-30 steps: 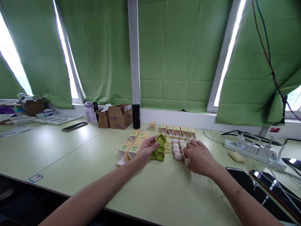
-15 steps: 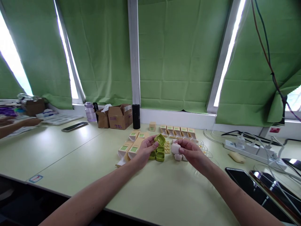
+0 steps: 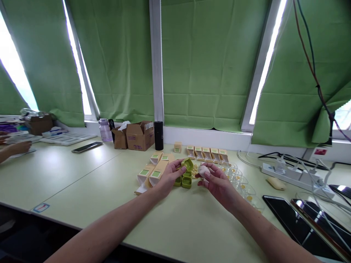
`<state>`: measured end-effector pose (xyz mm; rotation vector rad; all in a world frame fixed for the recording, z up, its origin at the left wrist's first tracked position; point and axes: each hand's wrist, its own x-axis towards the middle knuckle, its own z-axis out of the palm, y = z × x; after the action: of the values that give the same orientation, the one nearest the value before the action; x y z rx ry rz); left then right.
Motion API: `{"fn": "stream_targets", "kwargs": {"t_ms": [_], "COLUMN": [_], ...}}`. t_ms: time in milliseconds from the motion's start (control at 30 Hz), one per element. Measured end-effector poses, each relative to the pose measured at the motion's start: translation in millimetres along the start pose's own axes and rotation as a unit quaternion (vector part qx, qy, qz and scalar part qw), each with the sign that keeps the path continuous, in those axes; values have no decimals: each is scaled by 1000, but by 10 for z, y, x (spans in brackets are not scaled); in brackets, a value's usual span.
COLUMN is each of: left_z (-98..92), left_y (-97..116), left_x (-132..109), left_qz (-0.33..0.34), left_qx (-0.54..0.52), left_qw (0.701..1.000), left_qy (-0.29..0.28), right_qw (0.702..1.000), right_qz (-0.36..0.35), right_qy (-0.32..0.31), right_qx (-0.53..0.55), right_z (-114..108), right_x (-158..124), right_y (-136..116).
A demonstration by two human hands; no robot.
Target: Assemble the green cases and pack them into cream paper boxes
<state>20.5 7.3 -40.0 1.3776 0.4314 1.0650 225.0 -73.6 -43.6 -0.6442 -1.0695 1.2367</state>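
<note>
Left hand [image 3: 170,176] fingers gripped green cup [image 3: 188,164], right hand [image 3: 218,180] fingers gripped white piece [image 3: 203,170], both above desk [image 3: 178,226]. Looked light; cup probably stiff, walls best hold; piece maybe slick, sides best.

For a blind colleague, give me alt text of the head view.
A person's left hand holds a green case, the right hand a whitish piece, above a table. More green cases, cartons and clear cups are nearby; blinds hang behind.

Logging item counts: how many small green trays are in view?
4 visible: a held tray in the left hand, and three on the table near it: a left tray, a near right tray and a far right tray. The hand may hide more.
</note>
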Motion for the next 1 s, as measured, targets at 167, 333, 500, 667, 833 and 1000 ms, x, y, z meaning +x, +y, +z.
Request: {"fn": "stream_targets", "kwargs": {"t_ms": [167,333,500,667,833,1000], "left_z": [37,42,23,12,-28,-50], "left_y": [11,10,-6,-39,-89,-120], "left_x": [-18,-21,-8,5,29,37], "left_qz": [-16,-17,-8,6,12,11], "left_qx": [20,53,123,180,232,266], "left_qw": [1000,998,992,983,972,963], "left_qy": [7,23,37,32,33,24], "right_qw": [999,994,990,990,986,994], "right_qz": [-12,-13,-16,-4,52,62], "right_qy": [24,72,87,89,109,75], "right_qx": [-25,-85,-110,-108,-117,-39], "right_z": [54,22,31,31,-30,-44], "right_x": [-14,34,71,90,121,112], "right_y": [-41,-9,6,-2,49,57]}}
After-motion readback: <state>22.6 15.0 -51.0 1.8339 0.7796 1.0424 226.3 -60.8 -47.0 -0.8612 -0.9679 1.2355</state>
